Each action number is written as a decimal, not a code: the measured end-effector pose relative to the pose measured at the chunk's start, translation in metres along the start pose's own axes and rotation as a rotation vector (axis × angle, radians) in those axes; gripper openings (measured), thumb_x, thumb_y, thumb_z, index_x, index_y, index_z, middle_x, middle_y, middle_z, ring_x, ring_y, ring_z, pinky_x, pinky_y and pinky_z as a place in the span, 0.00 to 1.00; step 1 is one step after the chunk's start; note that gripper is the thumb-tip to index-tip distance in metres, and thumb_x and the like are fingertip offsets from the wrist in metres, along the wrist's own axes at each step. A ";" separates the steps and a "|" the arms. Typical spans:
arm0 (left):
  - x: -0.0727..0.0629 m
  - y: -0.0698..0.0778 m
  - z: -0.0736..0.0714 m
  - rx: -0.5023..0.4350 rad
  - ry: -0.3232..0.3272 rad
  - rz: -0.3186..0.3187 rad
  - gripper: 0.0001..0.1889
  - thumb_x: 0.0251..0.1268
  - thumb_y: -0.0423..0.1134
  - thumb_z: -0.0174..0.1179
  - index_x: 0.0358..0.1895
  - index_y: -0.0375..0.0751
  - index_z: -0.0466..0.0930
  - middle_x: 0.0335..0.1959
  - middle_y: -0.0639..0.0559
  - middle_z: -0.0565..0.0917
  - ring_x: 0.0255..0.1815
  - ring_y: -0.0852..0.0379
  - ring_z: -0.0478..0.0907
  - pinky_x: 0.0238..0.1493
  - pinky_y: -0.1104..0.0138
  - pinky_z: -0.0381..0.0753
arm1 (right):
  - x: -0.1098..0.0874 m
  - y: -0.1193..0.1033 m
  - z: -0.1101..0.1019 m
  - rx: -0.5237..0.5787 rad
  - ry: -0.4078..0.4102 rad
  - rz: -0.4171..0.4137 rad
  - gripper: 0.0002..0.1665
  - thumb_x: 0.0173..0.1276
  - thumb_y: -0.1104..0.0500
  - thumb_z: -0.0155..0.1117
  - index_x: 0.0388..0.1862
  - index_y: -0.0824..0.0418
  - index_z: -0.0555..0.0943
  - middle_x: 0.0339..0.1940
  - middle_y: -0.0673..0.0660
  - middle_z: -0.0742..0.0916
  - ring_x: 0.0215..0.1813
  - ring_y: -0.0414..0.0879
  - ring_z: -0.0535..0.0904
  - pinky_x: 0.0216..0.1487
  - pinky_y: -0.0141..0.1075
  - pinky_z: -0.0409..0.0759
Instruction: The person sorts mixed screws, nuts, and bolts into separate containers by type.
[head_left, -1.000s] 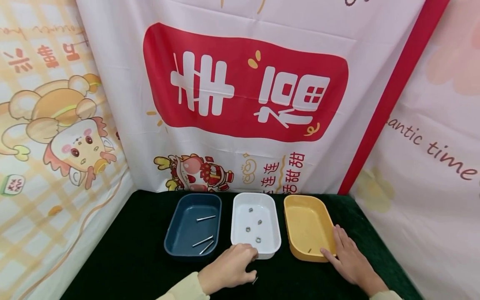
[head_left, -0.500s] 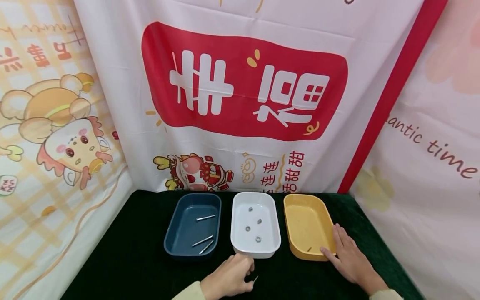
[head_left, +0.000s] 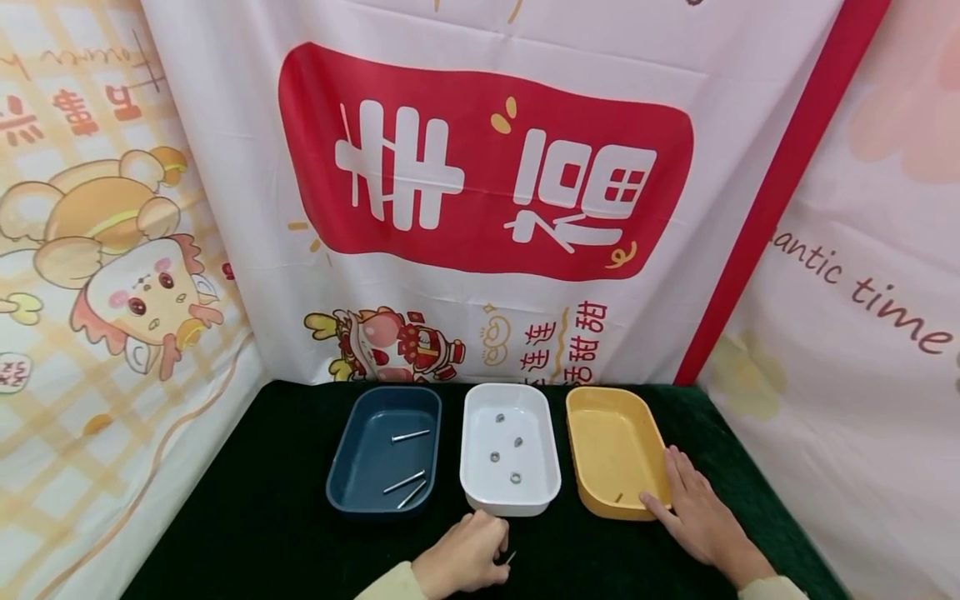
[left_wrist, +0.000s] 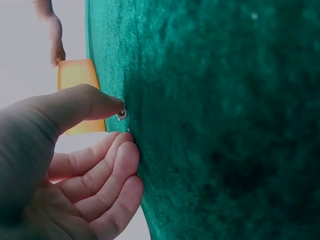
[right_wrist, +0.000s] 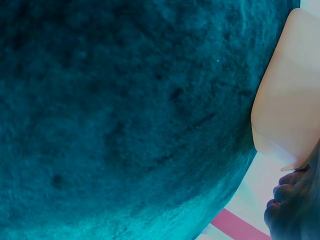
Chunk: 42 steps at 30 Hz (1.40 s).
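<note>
In the head view my left hand (head_left: 463, 552) is low on the dark green cloth, just in front of the white tray (head_left: 510, 508). A small slim metal piece (head_left: 512, 557) shows beside its fingertips. The left wrist view shows a round, nut-like metal end (left_wrist: 121, 114) close under the thumb tip, in the gap between thumb and loosely bent fingers; whether the thumb touches it I cannot tell. My right hand (head_left: 697, 510) rests with extended fingers against the right side of the yellow tray (head_left: 611, 450), thumb at its near corner.
A blue tray (head_left: 352, 467) stands at left, holding several screws or bolts (head_left: 405, 482). Several metal nuts (head_left: 515, 477) lie in the white tray. The yellow tray holds one small slim piece (head_left: 619, 497). Printed cloth walls (head_left: 480, 325) enclose the table behind and on both sides.
My left hand has drawn back from the white tray's front edge and slightly lower, around the small metal piece, which stays nearly in place. The right hand keeps its position on the yellow tray.
</note>
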<state>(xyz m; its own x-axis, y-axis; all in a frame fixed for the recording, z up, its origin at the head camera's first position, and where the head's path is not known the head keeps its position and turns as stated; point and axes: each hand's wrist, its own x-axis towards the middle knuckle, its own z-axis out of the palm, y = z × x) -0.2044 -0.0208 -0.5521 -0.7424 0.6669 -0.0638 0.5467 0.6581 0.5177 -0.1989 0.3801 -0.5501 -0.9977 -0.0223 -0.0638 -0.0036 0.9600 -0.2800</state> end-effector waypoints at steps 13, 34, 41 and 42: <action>0.007 0.002 0.000 -0.003 -0.026 -0.036 0.12 0.56 0.34 0.75 0.24 0.49 0.81 0.16 0.64 0.77 0.17 0.69 0.74 0.20 0.74 0.75 | -0.001 -0.002 -0.002 0.002 -0.008 0.002 0.64 0.77 0.24 0.45 0.87 0.68 0.40 0.88 0.73 0.50 0.86 0.73 0.48 0.82 0.72 0.50; 0.011 0.005 -0.005 0.008 -0.002 -0.006 0.17 0.53 0.34 0.78 0.17 0.50 0.77 0.13 0.63 0.74 0.16 0.68 0.72 0.18 0.73 0.73 | 0.000 -0.001 -0.002 0.001 0.004 -0.010 0.63 0.78 0.24 0.45 0.87 0.69 0.41 0.87 0.73 0.51 0.86 0.73 0.49 0.81 0.73 0.50; 0.011 0.005 -0.003 -0.005 -0.041 -0.015 0.18 0.55 0.34 0.77 0.16 0.51 0.77 0.12 0.63 0.74 0.14 0.68 0.73 0.17 0.73 0.73 | -0.001 -0.002 -0.001 0.002 0.013 -0.006 0.62 0.78 0.25 0.46 0.87 0.68 0.41 0.88 0.73 0.52 0.86 0.73 0.49 0.81 0.73 0.50; 0.011 0.006 -0.003 -0.004 -0.047 -0.011 0.18 0.55 0.34 0.77 0.16 0.51 0.77 0.11 0.63 0.74 0.13 0.69 0.73 0.16 0.73 0.73 | -0.001 -0.002 -0.001 0.003 0.013 -0.006 0.62 0.78 0.25 0.46 0.87 0.68 0.41 0.88 0.73 0.52 0.86 0.73 0.49 0.81 0.73 0.50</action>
<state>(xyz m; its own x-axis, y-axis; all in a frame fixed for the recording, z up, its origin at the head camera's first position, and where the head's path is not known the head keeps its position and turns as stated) -0.2099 -0.0107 -0.5474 -0.7293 0.6754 -0.1091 0.5373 0.6642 0.5198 -0.1981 0.3787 -0.5485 -0.9984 -0.0246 -0.0500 -0.0094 0.9591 -0.2827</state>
